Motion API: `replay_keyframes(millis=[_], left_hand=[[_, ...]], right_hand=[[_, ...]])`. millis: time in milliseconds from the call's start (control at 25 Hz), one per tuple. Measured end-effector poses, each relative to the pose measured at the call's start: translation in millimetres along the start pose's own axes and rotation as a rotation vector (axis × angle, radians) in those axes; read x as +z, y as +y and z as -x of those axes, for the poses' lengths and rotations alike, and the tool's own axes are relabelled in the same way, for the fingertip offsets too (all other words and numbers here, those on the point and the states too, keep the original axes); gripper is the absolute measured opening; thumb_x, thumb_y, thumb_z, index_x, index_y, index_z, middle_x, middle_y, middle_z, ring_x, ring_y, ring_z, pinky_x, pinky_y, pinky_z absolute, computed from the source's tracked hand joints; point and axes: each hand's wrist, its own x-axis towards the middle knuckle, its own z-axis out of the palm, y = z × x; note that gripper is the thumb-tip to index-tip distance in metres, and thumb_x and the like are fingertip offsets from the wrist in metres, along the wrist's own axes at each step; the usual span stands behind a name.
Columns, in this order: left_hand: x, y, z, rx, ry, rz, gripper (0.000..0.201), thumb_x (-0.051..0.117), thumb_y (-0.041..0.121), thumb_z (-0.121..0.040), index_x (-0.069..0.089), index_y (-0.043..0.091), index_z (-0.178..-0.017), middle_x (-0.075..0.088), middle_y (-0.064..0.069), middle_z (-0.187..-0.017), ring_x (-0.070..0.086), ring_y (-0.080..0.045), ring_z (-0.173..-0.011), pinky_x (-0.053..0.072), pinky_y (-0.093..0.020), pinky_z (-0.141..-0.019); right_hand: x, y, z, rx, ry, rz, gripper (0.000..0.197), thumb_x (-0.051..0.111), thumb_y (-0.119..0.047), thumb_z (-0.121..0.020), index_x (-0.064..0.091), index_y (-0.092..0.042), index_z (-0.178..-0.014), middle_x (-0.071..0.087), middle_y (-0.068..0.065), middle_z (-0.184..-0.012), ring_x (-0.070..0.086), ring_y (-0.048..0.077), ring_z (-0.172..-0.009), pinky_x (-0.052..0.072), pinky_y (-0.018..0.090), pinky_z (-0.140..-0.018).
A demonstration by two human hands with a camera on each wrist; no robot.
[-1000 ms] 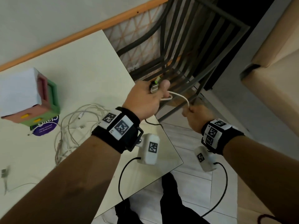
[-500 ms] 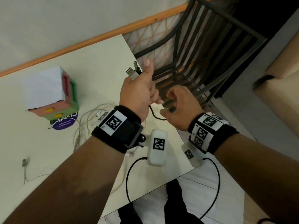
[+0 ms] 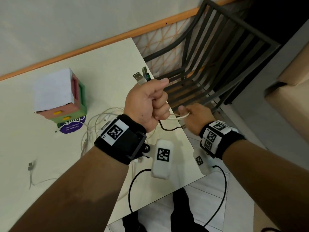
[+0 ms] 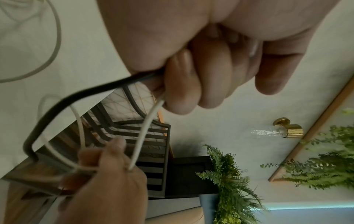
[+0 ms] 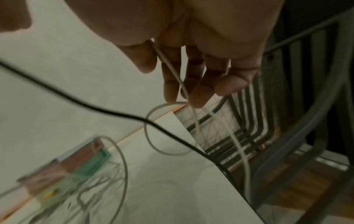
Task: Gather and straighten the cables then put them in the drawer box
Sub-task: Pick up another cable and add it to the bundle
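Note:
My left hand (image 3: 150, 101) is raised over the table's right corner and grips a white cable (image 3: 177, 116) and a black cable (image 3: 167, 128) in its fist. Their USB plugs (image 3: 140, 77) stick up above the thumb. Just to its right, my right hand (image 3: 195, 117) pinches the white cable between thumb and fingers, and a short stretch spans both hands. The left wrist view shows both cables (image 4: 145, 130) leaving the fist (image 4: 191, 75). The black cable (image 5: 95, 109) sags over the table edge. The pink and green drawer box (image 3: 66, 97) stands at the back left.
Several loose white cables (image 3: 98, 121) lie tangled on the table (image 3: 103, 64) beside the box and a purple sticker (image 3: 73, 126). Another white cable (image 3: 31, 169) lies at the left. A dark slatted chair (image 3: 217, 56) stands just past the table's right edge.
My left hand rose with the plugs pointing up. My right hand came in next to it, then drew a little to the right along the white cable.

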Motion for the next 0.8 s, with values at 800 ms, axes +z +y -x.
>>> replay_keyframes(millis=[800], left_hand=[[12.0, -14.7, -5.7, 0.005, -0.098, -0.057, 0.043, 0.052, 0.013, -0.078, 0.032, 0.024, -0.041, 0.023, 0.008, -0.037, 0.016, -0.002, -0.032, 0.016, -0.013, -0.047]], right_hand=[[2.9, 48.6, -15.5, 0.127, -0.052, -0.207, 0.019, 0.055, -0.013, -0.092, 0.059, -0.027, -0.105, 0.067, -0.001, -0.095, 0.065, 0.015, -0.086, 0.048, 0.026, -0.067]])
